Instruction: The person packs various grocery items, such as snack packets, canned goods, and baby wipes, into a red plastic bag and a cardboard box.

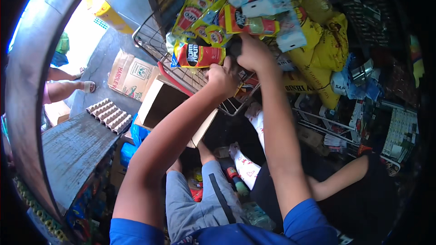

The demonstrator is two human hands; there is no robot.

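Note:
My left hand (223, 79) reaches into a wire basket (150, 37) with its fingers curled, at the lower right corner of a red and yellow Datu Puti pouch (199, 54). My right hand (253, 52) reaches in just below a second Datu Puti pouch (253, 23), its fingertips hidden near a dark patch between the hands. What either hand grips does not show clearly. Several UFC pouches (218, 35) lie behind and between the two Datu Puti pouches. White and light-blue patterned packs (264, 5) rest at the basket's far right.
An opened cardboard box (156, 103) stands below the basket. Egg trays (109, 115) sit on a worn bench (78, 153); flattened cardboard (131, 75) lies on the floor. Yellow plastic bags (323, 54) hang at right. Another person's arm (340, 178) is lower right, and someone's legs (66, 86) show left.

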